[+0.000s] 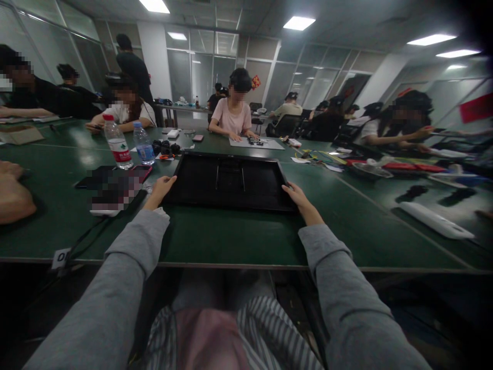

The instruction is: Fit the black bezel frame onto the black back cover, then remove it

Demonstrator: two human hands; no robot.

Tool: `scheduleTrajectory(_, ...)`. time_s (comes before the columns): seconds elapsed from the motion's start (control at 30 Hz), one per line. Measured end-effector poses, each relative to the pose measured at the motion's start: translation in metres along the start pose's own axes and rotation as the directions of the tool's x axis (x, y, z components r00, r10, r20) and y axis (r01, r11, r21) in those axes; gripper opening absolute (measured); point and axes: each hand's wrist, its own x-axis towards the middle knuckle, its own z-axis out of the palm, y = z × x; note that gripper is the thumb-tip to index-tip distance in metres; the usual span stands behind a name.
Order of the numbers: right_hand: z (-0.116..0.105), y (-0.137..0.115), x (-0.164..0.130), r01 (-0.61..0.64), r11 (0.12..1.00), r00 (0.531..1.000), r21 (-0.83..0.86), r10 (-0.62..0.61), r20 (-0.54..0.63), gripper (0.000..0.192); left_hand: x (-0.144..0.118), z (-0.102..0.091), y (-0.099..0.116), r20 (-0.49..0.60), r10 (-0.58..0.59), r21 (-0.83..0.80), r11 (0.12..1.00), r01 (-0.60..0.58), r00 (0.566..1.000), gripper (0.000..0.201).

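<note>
A large flat black panel, like the back of a monitor, lies on the green table straight ahead of me. My left hand grips its near left corner. My right hand holds its near right corner. Both arms are stretched forward in grey sleeves. The panel lies flat, with a recessed middle section and two vertical slots.
Two water bottles and a phone lie to the left of the panel. A cable runs off the table's near left edge. A white oblong part lies at right. Several people sit around the table; a person's arm rests at far left.
</note>
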Motion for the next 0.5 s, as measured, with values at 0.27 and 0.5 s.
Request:
scheduleTrajectory(0.27,-0.0004,0.0027,0.0022,-0.126,0.99,0.992,0.057,0.127,-0.011,0.045,-0.0018,-0.0009,-0.0003,0.009,0.029,0.029,0.999,-0.029,1.0,0.044)
scheduleTrajectory(0.5,0.0004,0.0005,-0.0016,-0.131,0.99,0.991,0.06,0.129,0.025,0.047,-0.0025,-0.0021,0.0023,0.024,0.019,0.045,0.999,-0.02,1.0,0.043)
